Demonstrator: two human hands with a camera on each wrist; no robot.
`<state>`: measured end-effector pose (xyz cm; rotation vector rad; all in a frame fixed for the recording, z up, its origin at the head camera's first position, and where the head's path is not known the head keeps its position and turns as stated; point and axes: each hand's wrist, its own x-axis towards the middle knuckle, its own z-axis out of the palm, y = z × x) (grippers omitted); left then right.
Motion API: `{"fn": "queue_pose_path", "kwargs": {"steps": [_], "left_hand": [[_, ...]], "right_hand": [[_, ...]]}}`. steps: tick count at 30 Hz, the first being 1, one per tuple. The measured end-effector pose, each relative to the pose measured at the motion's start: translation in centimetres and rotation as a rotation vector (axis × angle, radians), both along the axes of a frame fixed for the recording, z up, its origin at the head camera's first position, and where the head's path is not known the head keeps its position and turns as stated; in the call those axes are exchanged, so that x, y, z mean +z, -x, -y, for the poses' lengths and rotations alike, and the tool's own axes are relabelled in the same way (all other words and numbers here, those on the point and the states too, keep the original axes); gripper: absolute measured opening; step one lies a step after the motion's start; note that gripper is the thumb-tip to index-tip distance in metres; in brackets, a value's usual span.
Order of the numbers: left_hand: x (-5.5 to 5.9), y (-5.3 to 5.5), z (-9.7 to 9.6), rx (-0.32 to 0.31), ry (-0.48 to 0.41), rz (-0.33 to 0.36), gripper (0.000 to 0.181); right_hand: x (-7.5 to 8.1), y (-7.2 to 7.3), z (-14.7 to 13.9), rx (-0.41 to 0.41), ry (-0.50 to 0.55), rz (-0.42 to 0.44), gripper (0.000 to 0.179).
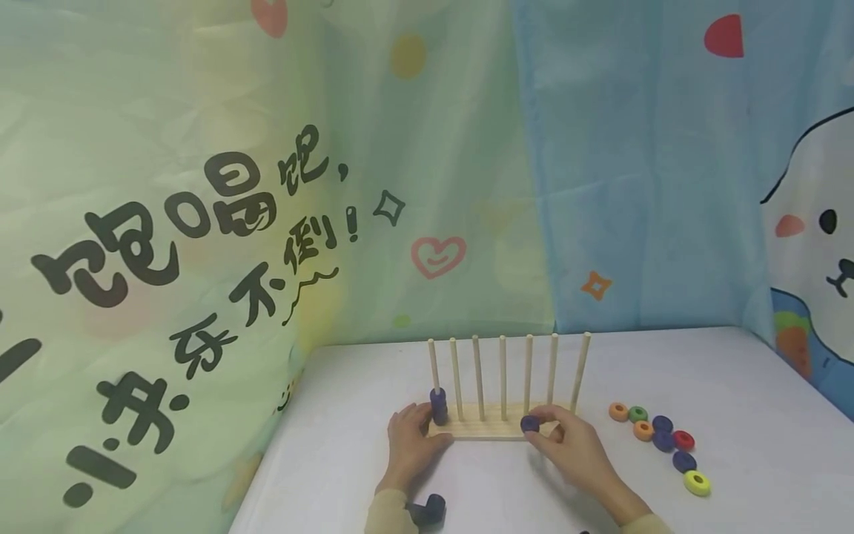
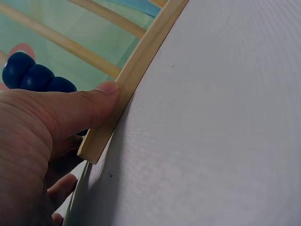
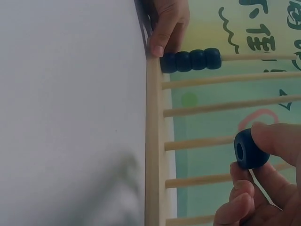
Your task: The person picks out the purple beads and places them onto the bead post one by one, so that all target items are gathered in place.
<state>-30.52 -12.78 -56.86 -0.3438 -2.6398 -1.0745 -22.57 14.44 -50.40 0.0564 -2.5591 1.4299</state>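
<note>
on one white table (image 1: 333,423), one wooden rack (image 1: 482,429) bears seven pegs (image 1: 503,378); the left hand (image 1: 412,446) grips its left end, the right hand (image 1: 572,451) pinches one blue bead (image 1: 530,423) before it; four stacked blue beads (image 1: 438,407), leftmost peg; eight loose beads (image 1: 663,443), right.

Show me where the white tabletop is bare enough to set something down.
The white tabletop is bare before the pale wooden peg rack, between left hand and right hand, and left of the left hand. Crowded: the right, among multicoloured ring beads.
</note>
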Motion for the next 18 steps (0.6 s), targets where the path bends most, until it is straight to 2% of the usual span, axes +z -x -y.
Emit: {"fn": "queue_pose_path", "kwargs": {"steps": [8,11,18], "left_hand": [[-0.1,0.1,-0.1,-0.003,0.0,-0.004,0.059],[0.0,0.1,-0.2,0.0,-0.002,0.012,0.059],[0.0,0.1,0.0,-0.001,-0.004,-0.004,0.058]], "right_hand": [[1.2,0.7,0.2,0.012,-0.054,-0.065,0.034],[1.6,1.0,0.3,0.023,-0.053,-0.11,0.035],[2.6,1.4,1.0,0.055,-0.054,-0.178,0.034]]}}
